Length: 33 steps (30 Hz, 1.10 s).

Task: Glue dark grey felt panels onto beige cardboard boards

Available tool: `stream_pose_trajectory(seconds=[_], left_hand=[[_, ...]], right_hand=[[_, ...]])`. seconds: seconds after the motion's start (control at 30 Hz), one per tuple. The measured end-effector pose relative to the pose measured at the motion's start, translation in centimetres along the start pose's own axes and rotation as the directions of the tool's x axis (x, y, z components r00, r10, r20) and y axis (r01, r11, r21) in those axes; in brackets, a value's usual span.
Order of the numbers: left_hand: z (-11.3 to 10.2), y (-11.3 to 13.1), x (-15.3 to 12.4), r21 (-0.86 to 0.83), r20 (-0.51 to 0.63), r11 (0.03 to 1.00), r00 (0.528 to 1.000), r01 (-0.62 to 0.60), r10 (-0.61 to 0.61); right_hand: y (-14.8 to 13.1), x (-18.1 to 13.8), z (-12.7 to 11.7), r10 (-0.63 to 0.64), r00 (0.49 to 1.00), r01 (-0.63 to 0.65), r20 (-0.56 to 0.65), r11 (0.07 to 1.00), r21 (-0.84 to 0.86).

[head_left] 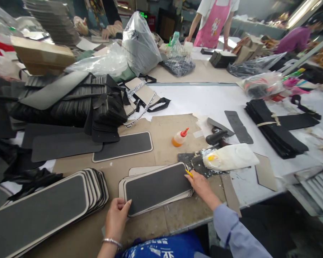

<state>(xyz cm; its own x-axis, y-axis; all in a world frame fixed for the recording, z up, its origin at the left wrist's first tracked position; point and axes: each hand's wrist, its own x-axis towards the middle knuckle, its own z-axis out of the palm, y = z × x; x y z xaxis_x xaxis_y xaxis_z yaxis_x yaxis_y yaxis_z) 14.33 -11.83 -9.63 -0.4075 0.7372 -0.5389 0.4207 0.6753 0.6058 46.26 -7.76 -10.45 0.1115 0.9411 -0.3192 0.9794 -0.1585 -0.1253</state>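
Note:
My left hand (117, 215) rests at the near left corner of a small stack of dark panels with pale borders (157, 186), fingers curled on its edge. My right hand (200, 184) sits at the stack's right end, closed on a thin yellow tool (188, 173) whose tip touches the top panel. A larger fanned stack of the same panels (43, 211) lies to the left. One single panel (123, 146) lies farther back on the brown cardboard (167, 136).
An orange glue bottle with a red cap (179, 137) and a white glue-smeared container (228, 157) lie beyond my right hand. Black material piles (70, 104) at left, black strips (277, 129) at right, plastic bags behind. Other people work at the far side.

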Motion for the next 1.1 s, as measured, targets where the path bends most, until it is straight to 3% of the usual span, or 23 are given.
stream_pose_trajectory(seconds=[0.17, 0.47, 0.7, 0.9, 1.1], left_hand=[[-0.2, 0.8, -0.4, -0.074, -0.060, 0.997, 0.998, 0.007, -0.011], [-0.6, -1.0, 1.2, -0.359, -0.042, 0.933, 0.999, 0.011, -0.028], [-1.7, -1.8, 1.5, -0.222, -0.055, 0.972, 0.996, -0.078, 0.068], [-1.6, -1.9, 1.7, -0.136, -0.028, 0.987, 0.997, -0.081, 0.077], [-1.7, -1.7, 1.5, -0.077, -0.047, 0.993, 0.995, -0.089, 0.086]], right_hand=[[0.4, -0.4, 1.0, 0.010, 0.996, -0.008, -0.086, 1.000, 0.027], [-0.6, -0.6, 0.7, 0.028, 0.994, -0.018, -0.105, 0.995, 0.099], [-1.8, -0.8, 1.1, 0.058, 0.998, -0.061, 0.024, 0.979, 0.194], [-1.8, -0.8, 2.3, 0.057, 0.998, -0.051, -0.039, 0.990, 0.135], [-1.9, -0.8, 2.5, 0.042, 0.999, -0.041, -0.012, 0.997, 0.061]])
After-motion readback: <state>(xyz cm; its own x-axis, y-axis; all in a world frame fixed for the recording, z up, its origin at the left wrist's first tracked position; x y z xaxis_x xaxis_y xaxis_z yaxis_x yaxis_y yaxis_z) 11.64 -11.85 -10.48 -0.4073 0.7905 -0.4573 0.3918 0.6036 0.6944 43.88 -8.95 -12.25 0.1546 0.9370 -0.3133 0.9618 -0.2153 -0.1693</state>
